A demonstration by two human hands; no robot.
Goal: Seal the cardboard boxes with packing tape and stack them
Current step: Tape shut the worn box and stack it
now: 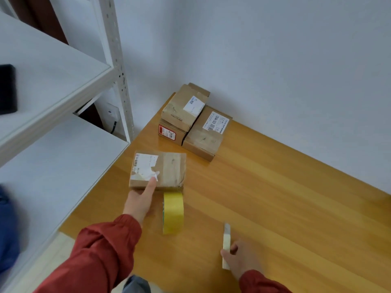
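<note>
left grip [140, 202]: index finger straight, pressing box [169, 169] on tabletop [275, 197] | tape roll [173, 212] on edge, touching box's near side | right grip [239, 261]: curled round cutter [226, 240] | stacked boxes [186, 115] at far corner

The left hand [139, 203] lays one straight finger on the near box [167, 170]; its other fingers are hidden below the box's front edge. The right hand [238, 259] covers the middle of a cutter [226, 240], whose tip is blurred. The red-labelled box [169, 132] lies mostly under the top box [182, 106]. Label print is too small to read. A black object [7, 88] on the shelf [53, 70] and a blurred blue shape [8, 229], perhaps cloth, are cut off at the left edge.
</note>
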